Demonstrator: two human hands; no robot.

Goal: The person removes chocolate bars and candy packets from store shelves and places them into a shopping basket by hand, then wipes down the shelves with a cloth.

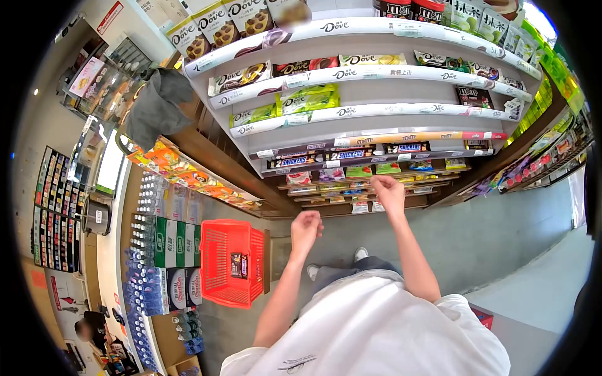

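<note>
Both my hands are raised in front of the candy shelves, with no item visible in either. My left hand (307, 230) is loosely curled, to the right of a red shopping basket (227, 296) and apart from it. A dark candy pack (239, 265) lies inside the basket. Further right and higher in view, my right hand (389, 194) has its fingers bent together. It appears in front of the lower rows, where small colourful candy bags (388, 168) sit. Snickers packs (350, 154) line the shelf just above those.
Dove bags (251, 19) stand on the top shelf (357, 25), and green Dove packs (308, 100) lie lower. Bottled drinks (143, 282) and cartons stack along the counter at left. A grey cloth (157, 106) hangs at the shelf's left end. Another person (94, 329) is behind the counter.
</note>
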